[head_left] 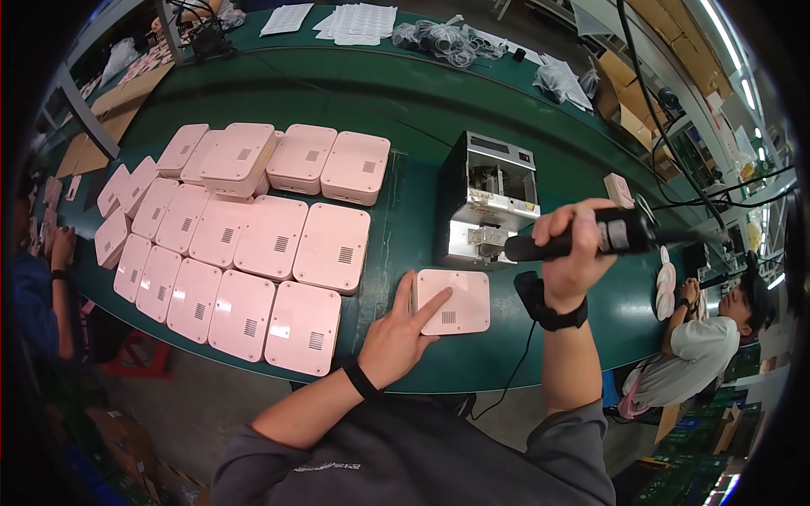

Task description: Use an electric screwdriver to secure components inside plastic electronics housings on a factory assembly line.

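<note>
My left hand point(392, 341) rests at the left side of a pink plastic case point(460, 302), one finger across its top and another along its left edge. The case lies flat, its vent slots and corner holes facing up. Raised to the right, my right hand point(578, 253) is wrapped round a black powered screwdriver point(623, 232). The tool lies roughly level, and its right end is blurred. Just beyond the case stands a metal and black screw feeder point(491, 198). Each wrist has a black band on it.
Several pink cases point(268, 236) fill the left of the green table point(405, 371), some stacked at the back. Black cables point(641, 76) hang at the right. A co-worker point(704, 346) sits at right, another person point(51, 287) at left. Plastic bags point(447, 38) lie on the far bench.
</note>
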Motion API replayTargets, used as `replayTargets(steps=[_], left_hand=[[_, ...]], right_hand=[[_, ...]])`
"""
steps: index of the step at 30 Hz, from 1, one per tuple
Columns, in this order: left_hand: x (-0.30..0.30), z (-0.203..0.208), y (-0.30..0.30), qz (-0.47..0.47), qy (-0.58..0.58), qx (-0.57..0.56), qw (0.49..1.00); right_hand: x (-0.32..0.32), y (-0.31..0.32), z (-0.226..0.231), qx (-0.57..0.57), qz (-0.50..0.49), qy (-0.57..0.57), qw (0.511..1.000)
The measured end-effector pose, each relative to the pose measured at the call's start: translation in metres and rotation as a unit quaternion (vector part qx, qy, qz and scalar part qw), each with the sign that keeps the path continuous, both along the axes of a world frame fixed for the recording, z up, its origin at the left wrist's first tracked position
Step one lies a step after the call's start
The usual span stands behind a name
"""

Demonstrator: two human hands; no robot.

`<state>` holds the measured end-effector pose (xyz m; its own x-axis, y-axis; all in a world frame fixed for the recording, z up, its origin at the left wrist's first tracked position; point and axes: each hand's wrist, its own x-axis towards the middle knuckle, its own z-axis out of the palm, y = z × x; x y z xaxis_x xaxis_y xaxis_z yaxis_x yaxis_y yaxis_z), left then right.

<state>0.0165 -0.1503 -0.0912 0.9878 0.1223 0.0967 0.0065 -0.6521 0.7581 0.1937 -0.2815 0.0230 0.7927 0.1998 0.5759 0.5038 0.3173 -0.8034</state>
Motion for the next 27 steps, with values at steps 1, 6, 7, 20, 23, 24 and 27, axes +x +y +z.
replayTargets(steps=[1, 6, 7, 20, 23, 24, 27], left_hand=[[0.000, 0.000, 0.000, -0.001, -0.004, -0.001, 1.000], [0.001, -0.004, -0.001, 0.004, -0.001, 0.002, 1.000], [0.000, -0.004, 0.000, 0.011, 0.002, 0.002, 1.000], [0.002, -0.005, 0.001, 0.004, -0.007, -0.019, 1.000], [0.001, -0.008, 0.000, 0.002, -0.006, -0.021, 1.000], [0.001, -0.009, 0.000, 0.005, -0.007, -0.023, 1.000], [0.002, -0.011, 0.000, 0.010, -0.013, -0.024, 1.000]], right_hand=[[0.002, 0.002, -0.001, -0.015, -0.010, -0.007, 1.000], [-0.024, -0.004, 0.001, -0.047, 0.040, 0.060, 0.996], [-0.039, -0.004, -0.001, -0.020, 0.088, 0.089, 0.992], [-0.101, 0.003, -0.011, -0.064, 0.230, 0.097, 0.966], [-0.101, 0.005, -0.018, -0.087, 0.242, 0.068, 0.964], [-0.101, 0.005, -0.020, -0.097, 0.248, 0.054, 0.962], [-0.101, 0.007, -0.024, -0.095, 0.234, 0.069, 0.965]])
